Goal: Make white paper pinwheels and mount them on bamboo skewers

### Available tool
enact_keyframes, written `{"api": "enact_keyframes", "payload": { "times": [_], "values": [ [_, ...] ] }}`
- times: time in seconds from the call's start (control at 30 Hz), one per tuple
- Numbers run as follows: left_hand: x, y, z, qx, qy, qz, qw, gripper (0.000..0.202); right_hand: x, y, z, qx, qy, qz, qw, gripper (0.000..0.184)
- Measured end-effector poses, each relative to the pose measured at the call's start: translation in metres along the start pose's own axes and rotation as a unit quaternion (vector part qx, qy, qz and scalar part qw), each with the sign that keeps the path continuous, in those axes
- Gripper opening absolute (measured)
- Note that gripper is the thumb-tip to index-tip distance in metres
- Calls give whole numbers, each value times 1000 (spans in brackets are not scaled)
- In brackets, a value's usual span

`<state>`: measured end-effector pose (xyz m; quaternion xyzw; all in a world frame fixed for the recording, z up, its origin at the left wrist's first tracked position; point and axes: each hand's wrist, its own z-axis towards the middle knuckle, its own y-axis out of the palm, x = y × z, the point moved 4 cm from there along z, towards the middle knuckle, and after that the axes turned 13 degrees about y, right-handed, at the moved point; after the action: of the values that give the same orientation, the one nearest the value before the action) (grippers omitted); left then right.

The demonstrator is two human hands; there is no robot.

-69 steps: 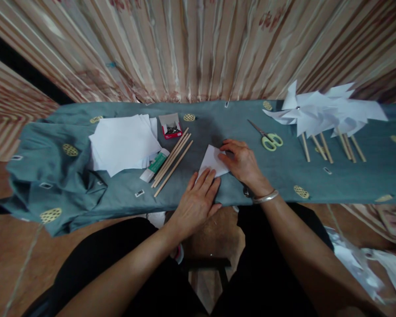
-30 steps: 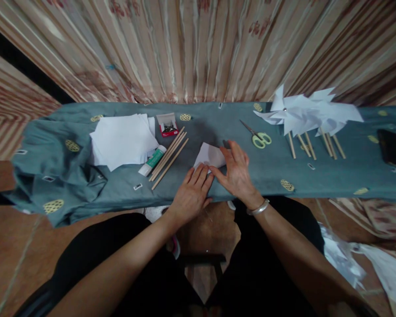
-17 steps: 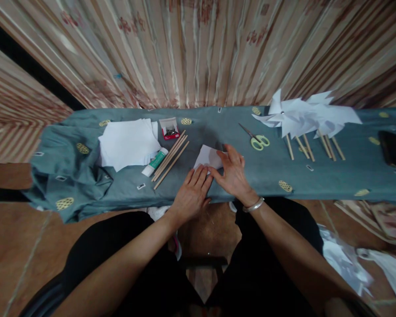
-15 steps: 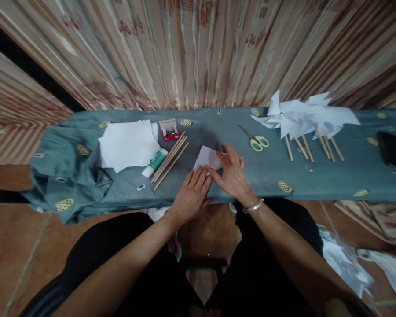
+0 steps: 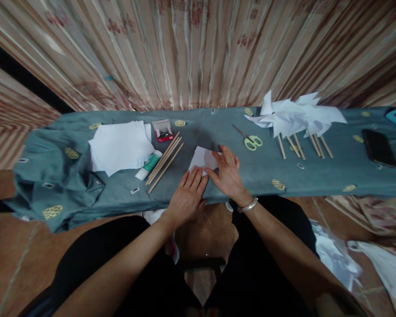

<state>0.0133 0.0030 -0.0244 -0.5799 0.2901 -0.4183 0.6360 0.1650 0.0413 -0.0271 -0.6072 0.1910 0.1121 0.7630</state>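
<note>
A folded piece of white paper [image 5: 203, 157] lies on the cloth-covered table in front of me. My left hand [image 5: 188, 190] rests on its near edge, with the fingers stretched out flat. From the right, my right hand [image 5: 227, 171] touches the same paper, its thumb at the near edge and its forefinger farther up, the two apart. The other right fingers bend over the paper's right end and hide it. Left of the paper lie several wooden sticks [image 5: 166, 168] and a green-and-white glue stick [image 5: 148, 165].
A stack of white paper [image 5: 120, 145] lies at the left, near a small red box [image 5: 163, 131] of metal pieces. Scissors [image 5: 249, 138] with pale green handles lie right of centre. Several paper pinwheels [image 5: 293, 115] and a dark phone [image 5: 379, 147] lie farther right. A curtain [image 5: 198, 57] hangs behind.
The view has shifted slightly to the right, so everything sits a little farther left. A blue-edged object shows more at the right edge. Both hands stay on the folded paper.
</note>
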Motion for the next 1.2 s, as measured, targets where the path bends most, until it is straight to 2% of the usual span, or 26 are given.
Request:
{"api": "enact_keyframes", "payload": {
  "times": [0.23,0.33,0.6,0.73,0.83,0.97,1.1,1.2],
  "values": [
    [0,-2,0,-2,4,5,1000,73,61,-17,17,97,76,-21,992,53],
    [0,-4,0,-8,4,10,1000,74,73,-18,20,110,88,-18,990,52],
    [-2,-5,-1,-6,0,10,1000,75,70,-11,21,89,95,17,991,45],
    [-3,-9,-6,-16,-1,3,1000,71,73,-10,21,116,95,23,988,41],
    [-1,-12,-16,-47,-5,11,999,72,72,-10,21,131,92,14,987,39],
    [3,-15,-39,-87,-26,19,996,72,69,-10,19,112,109,9,988,40],
    [6,-18,-59,-94,-45,21,994,71,67,-13,20,94,122,28,988,40],
    [8,-19,-63,-93,-55,22,994,72,66,-18,21,86,135,39,986,42]
  ]
}}
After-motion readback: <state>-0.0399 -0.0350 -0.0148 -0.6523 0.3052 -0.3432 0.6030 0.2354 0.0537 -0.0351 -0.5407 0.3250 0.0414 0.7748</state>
